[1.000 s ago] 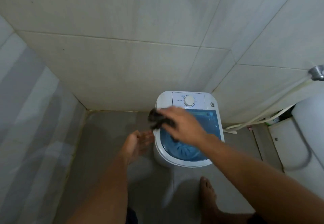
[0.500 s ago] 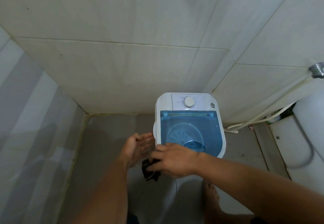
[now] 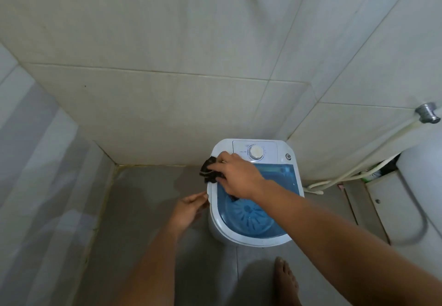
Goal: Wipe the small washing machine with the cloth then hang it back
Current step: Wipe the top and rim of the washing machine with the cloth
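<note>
The small white washing machine (image 3: 253, 240) with a blue see-through lid and a round dial stands on the floor in the tiled corner. My right hand (image 3: 235, 176) is shut on a dark crumpled cloth (image 3: 210, 170) and presses it on the machine's upper left rim. My left hand (image 3: 190, 208) rests against the machine's left side, fingers apart, holding nothing.
Tiled walls (image 3: 167, 102) close in behind and to the right. A white hose (image 3: 346, 171) runs from a metal tap (image 3: 427, 114) down to the floor by the machine. A white fixture (image 3: 406, 205) sits at the right. My bare foot (image 3: 285, 279) stands below the machine.
My right hand has carried the cloth from the machine's lower left front edge up to its upper left rim. My left hand stayed at the left side.
</note>
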